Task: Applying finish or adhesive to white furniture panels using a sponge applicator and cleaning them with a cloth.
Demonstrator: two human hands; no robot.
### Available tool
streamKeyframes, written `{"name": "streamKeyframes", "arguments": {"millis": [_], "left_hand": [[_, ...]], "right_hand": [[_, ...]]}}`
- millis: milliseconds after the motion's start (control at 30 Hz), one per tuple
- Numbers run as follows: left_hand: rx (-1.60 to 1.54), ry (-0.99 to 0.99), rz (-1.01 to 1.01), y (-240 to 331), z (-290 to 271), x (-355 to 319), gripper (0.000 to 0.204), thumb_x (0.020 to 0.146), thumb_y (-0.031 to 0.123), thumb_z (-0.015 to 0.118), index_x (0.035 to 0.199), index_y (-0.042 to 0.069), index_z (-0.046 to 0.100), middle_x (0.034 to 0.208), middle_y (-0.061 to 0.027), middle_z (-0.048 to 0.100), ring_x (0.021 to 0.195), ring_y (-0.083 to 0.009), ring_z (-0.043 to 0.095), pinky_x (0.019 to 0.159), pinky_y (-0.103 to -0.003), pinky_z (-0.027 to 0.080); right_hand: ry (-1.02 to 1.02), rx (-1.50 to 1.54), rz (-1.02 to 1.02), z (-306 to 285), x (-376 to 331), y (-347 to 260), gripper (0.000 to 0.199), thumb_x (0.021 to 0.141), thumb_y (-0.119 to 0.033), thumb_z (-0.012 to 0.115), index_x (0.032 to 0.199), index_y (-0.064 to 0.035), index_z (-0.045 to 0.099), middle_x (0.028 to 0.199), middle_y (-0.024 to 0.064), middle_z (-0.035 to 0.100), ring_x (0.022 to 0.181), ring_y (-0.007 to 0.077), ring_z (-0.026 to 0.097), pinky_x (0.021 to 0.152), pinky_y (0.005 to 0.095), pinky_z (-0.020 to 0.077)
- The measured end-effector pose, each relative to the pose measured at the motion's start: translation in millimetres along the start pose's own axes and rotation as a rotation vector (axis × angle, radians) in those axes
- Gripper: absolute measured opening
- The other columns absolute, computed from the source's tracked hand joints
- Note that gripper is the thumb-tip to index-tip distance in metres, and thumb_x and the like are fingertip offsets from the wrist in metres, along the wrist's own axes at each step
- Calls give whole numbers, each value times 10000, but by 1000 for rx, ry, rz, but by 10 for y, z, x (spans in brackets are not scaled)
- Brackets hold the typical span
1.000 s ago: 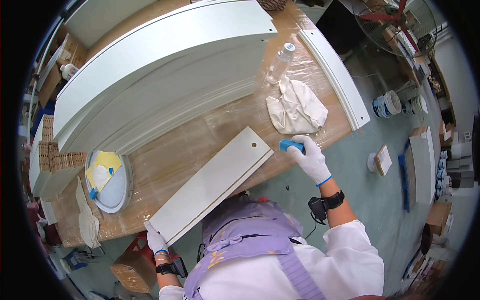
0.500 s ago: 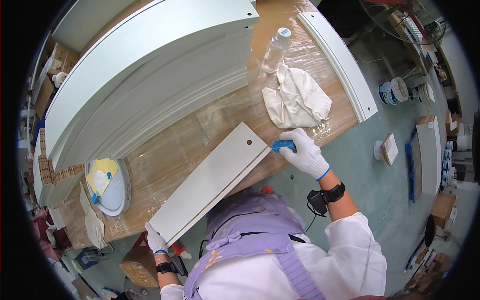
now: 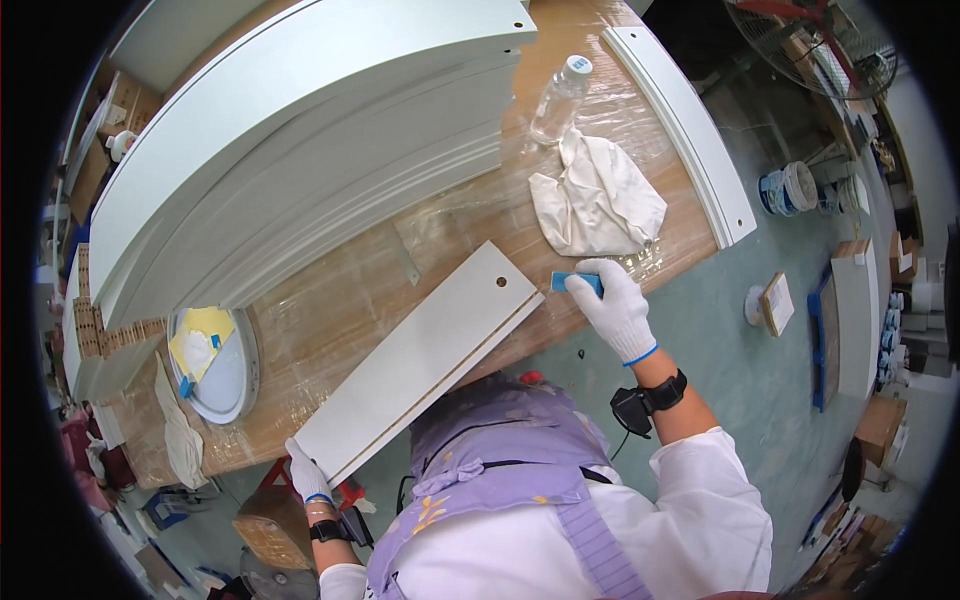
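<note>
A long white board (image 3: 415,365) with a groove along its near edge and a hole at its far right end lies slanted on the table in front of me. My left hand (image 3: 308,475), in a white glove, is closed on the board's near left end; its fingers are partly hidden. My gloved right hand (image 3: 617,310) pinches a small flat blue block (image 3: 577,282), just off the board's right end, with a small gap between. Beyond that hand lies a crumpled white cloth (image 3: 600,195), and a clear bottle (image 3: 561,100) with a pale cap stands behind it.
A tall stack of curved white panels (image 3: 310,130) fills the table's far left. A white oval lid (image 3: 240,375) at left holds yellow sheet and white paste. A narrow white strip (image 3: 685,140) lies along the right edge. The table (image 3: 290,350) is film-covered. Buckets (image 3: 790,188) stand on the floor.
My right hand has shifted slightly right, turning the blue block so its flat face shows, a little farther from the board. My left hand keeps its hold; the whole view has shifted slightly.
</note>
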State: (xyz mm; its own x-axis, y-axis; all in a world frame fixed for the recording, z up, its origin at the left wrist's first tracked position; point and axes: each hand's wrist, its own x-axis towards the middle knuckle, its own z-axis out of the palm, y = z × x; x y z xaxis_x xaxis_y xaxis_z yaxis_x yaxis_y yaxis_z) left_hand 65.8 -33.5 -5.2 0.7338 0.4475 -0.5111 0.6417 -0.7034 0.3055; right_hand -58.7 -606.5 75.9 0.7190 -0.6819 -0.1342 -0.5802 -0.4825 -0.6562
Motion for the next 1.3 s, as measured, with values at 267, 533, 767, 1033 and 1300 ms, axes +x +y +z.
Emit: {"name": "streamKeyframes", "arguments": {"millis": [267, 533, 767, 1033, 1300], "left_hand": [[-8, -12, 41, 150, 17, -139, 894, 989, 689, 244, 1217, -89, 622, 1137, -218, 691, 1072, -346, 632, 960, -383, 445], [-70, 38, 47, -9, 29, 40, 895, 988, 688, 253, 1169, -99, 639, 1104, -220, 699, 1040, -339, 645, 942, -397, 451], [115, -41, -91, 213, -41, -128, 819, 1003, 641, 175, 1148, -4, 657, 1034, -220, 707, 1027, -362, 661, 936, -454, 458], [-635, -309, -96, 10, -199, -257, 790, 1004, 622, 355, 1267, -96, 553, 1142, -184, 680, 1047, -261, 670, 870, -369, 538], [-311, -378, 103, -366, -216, -561, 539, 956, 415, 619, 1286, -8, 559, 1226, -156, 642, 993, -224, 676, 835, -371, 566]], "right_hand": [[35, -178, -66, 158, -63, -56, 433, 852, -471, 702, 1023, -74, 689, 949, 128, 684, 827, 329, 683, 754, 416, 535], [150, -280, -213, 236, -77, -126, 392, 843, -456, 711, 976, -88, 687, 870, 119, 663, 758, 317, 674, 680, 418, 526], [171, -289, -255, 231, -93, -105, 327, 865, -353, 737, 1001, -62, 671, 926, 145, 678, 820, 338, 667, 724, 427, 529], [-61, 477, 53, 406, 605, 554, 317, 1023, -321, 555, 1031, -23, 661, 857, 41, 634, 722, 140, 582, 661, 303, 495], [-105, 678, 207, 758, 707, -7, 366, 1012, -436, 532, 883, -103, 611, 628, -13, 530, 457, 73, 446, 385, 231, 294]]}}
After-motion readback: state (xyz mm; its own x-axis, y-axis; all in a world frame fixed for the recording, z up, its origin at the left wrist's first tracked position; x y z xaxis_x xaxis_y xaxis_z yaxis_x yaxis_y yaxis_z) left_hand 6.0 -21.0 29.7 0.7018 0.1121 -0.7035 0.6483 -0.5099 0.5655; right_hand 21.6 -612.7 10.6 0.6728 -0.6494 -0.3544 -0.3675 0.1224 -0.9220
